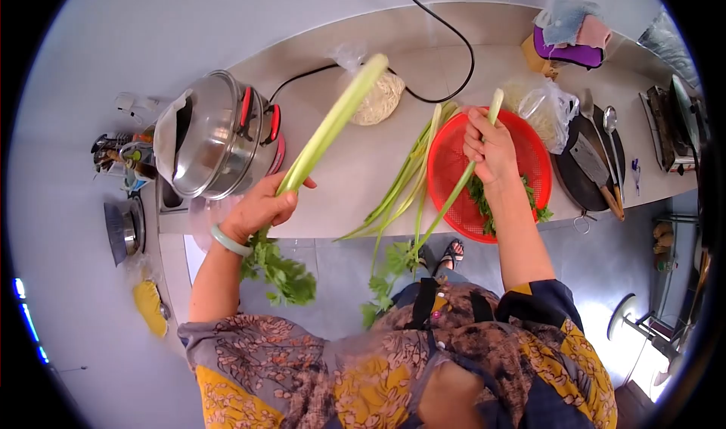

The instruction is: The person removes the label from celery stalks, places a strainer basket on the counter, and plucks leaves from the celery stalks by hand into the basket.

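Note:
My left hand (266, 206) is wrapped round a thick bunch of celery (336, 119), its pale base pointing up and away and its leaves hanging below my wrist. In my right hand (490, 145) a single celery stalk (456, 192) is gripped near its pale end, over the red colander (546, 164). Its leafy end trails down past the counter edge. Green celery leaves (481, 200) lie in the colander, partly hidden by my right forearm. Several loose celery stalks (404, 175) rest on the counter left of the colander.
A steel steamer pot (215, 138) stands at the left. Behind the celery sits a bag of noodles (378, 100), near a black cable (470, 58). At right, a cleaver (590, 162), spatula (588, 107) and ladle (610, 119) lie on a dark round board (569, 173).

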The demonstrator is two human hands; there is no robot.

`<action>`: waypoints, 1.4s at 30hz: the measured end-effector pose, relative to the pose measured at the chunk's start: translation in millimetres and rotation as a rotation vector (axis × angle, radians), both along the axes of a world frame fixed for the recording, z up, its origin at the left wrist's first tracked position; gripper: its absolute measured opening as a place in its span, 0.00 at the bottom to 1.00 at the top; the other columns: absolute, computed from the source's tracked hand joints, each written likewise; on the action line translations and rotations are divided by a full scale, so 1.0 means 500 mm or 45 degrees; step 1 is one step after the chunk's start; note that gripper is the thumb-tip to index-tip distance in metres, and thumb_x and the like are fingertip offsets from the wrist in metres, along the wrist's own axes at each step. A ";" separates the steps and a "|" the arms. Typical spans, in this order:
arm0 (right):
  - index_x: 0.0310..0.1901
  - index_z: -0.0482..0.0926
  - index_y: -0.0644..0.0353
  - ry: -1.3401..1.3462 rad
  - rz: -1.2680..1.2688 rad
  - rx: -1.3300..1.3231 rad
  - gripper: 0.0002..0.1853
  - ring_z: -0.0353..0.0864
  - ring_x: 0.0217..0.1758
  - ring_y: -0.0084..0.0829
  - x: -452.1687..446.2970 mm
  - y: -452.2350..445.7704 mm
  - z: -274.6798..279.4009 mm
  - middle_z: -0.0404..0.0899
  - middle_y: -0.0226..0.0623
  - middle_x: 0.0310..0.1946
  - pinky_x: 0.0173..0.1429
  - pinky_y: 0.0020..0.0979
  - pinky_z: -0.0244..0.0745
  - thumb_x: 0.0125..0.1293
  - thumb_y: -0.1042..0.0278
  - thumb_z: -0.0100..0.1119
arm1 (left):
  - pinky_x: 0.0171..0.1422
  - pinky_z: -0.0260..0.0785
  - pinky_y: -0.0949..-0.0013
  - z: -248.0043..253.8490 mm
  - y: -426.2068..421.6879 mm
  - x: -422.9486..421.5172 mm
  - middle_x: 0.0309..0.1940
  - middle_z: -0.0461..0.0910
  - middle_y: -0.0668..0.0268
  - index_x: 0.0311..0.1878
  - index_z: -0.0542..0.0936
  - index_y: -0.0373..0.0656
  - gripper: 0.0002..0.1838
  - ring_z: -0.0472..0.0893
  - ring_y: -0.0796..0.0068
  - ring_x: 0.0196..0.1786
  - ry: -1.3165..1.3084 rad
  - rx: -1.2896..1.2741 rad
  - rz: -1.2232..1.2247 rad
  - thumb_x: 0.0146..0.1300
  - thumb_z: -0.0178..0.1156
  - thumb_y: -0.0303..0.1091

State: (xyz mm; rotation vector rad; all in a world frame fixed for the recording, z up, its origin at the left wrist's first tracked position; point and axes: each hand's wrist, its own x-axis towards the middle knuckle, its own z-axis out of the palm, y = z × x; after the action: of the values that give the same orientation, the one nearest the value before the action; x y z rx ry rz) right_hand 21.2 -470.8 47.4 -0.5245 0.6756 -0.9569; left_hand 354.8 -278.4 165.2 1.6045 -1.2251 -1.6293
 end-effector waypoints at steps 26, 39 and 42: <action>0.38 0.73 0.61 0.184 0.095 -0.012 0.13 0.60 0.15 0.17 0.140 0.119 0.021 0.67 0.27 0.22 0.18 0.23 0.54 0.72 0.58 0.56 | 0.36 0.71 0.76 -0.113 -0.076 -0.082 0.29 0.76 0.69 0.45 0.75 0.39 0.10 0.76 0.82 0.28 -0.305 -0.001 -0.072 0.70 0.56 0.37; 0.41 0.76 0.61 0.389 -0.004 0.070 0.11 0.66 0.16 0.16 -0.022 0.117 -0.072 0.78 0.31 0.25 0.16 0.20 0.55 0.71 0.60 0.55 | 0.18 0.52 0.77 -0.048 -0.134 0.096 0.12 0.63 0.76 0.38 0.75 0.42 0.15 0.60 0.86 0.13 -0.549 0.089 0.276 0.69 0.57 0.46; 0.42 0.75 0.61 0.341 -0.187 0.074 0.12 0.69 0.17 0.18 -0.044 0.099 -0.065 0.78 0.35 0.27 0.18 0.20 0.58 0.72 0.59 0.54 | 0.19 0.59 0.76 -0.079 -0.133 0.099 0.15 0.65 0.74 0.37 0.75 0.41 0.19 0.64 0.84 0.14 -0.537 0.123 0.222 0.67 0.58 0.51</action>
State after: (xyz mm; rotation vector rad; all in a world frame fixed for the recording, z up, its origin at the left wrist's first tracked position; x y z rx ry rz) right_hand -1.0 -421.4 15.1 -0.5626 0.9907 -1.0107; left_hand 404.2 -345.0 125.7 2.1286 -1.1747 -1.2977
